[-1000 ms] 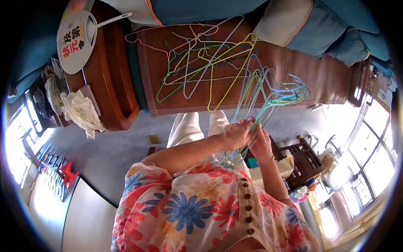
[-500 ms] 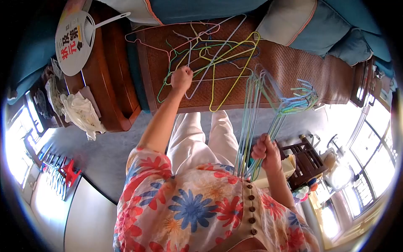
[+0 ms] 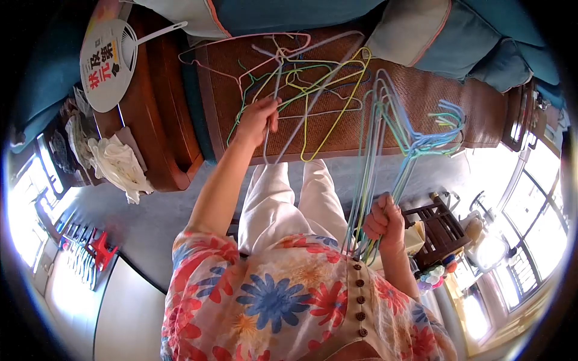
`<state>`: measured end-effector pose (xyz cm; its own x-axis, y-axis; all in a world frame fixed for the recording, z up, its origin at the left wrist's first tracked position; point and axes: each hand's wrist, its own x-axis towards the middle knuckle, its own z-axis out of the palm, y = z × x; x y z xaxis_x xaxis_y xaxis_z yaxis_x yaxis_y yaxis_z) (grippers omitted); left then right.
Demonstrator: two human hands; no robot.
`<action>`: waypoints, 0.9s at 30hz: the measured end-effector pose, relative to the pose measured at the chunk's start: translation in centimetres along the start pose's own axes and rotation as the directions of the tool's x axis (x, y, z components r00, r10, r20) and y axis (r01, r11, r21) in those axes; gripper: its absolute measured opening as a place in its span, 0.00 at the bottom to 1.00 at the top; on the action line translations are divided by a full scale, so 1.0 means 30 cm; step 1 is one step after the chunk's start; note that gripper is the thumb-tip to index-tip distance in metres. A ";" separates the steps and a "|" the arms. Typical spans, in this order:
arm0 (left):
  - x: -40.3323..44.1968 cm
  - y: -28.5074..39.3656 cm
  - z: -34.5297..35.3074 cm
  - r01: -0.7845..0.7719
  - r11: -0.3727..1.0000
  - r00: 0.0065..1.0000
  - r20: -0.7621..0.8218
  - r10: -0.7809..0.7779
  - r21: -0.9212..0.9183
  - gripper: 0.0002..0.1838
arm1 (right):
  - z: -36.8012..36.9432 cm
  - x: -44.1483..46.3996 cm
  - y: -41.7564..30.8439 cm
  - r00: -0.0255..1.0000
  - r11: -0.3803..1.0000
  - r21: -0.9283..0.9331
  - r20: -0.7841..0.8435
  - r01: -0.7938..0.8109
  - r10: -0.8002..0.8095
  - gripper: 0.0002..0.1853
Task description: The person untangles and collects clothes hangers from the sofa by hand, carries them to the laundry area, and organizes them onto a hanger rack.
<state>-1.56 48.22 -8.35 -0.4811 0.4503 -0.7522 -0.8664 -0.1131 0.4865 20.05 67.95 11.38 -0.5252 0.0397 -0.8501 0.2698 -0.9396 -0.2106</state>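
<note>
My left hand [image 3: 259,122] is closed around one side of a lavender hanger [image 3: 309,111], whose near end hangs over the front edge of the brown woven mat [image 3: 445,114]. On the right, my right hand [image 3: 385,224] grips a bundle of blue and green hangers [image 3: 415,146] by their lower parts. The bundle stands up from my fist, its hooks gathered to the right. A yellow hanger [image 3: 304,132], a pink hanger [image 3: 253,37] and several green ones lie tangled on the mat beyond my left hand.
Blue and grey cushions [image 3: 409,33] line the far side. At the left, a white hand fan [image 3: 108,66] lies on a wooden armrest [image 3: 158,102], with a white cloth [image 3: 117,162] nearby. A dark wooden stool [image 3: 439,231] stands at the right, beyond my right hand.
My left hand has left the bundle, reached to the mat and taken hold of the lavender hanger, which has shifted toward me. The bundle has moved right and spread, now in my right hand alone.
</note>
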 end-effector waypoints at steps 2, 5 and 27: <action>-0.102 0.007 0.048 0.123 0.989 0.989 0.094 -0.115 -0.087 0.09 | 0.012 -0.003 -0.022 0.997 0.996 -0.049 -0.032 0.072 -0.073 0.12; -0.251 -0.036 0.192 0.035 0.970 0.983 0.169 -0.077 0.239 0.11 | 0.035 -0.021 -0.062 0.977 0.976 -0.123 -0.089 0.180 -0.192 0.11; -0.332 -0.323 0.414 -0.356 0.491 0.741 0.560 -0.370 0.795 0.17 | -0.149 0.065 0.061 0.947 0.976 -0.148 -0.257 0.161 -0.195 0.11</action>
<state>13.28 55.83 -0.05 0.0396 0.8718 -0.4882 -0.1475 0.4883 0.8601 23.14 67.82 7.17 -0.3427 0.3085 -0.8874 0.2983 -0.8600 -0.4141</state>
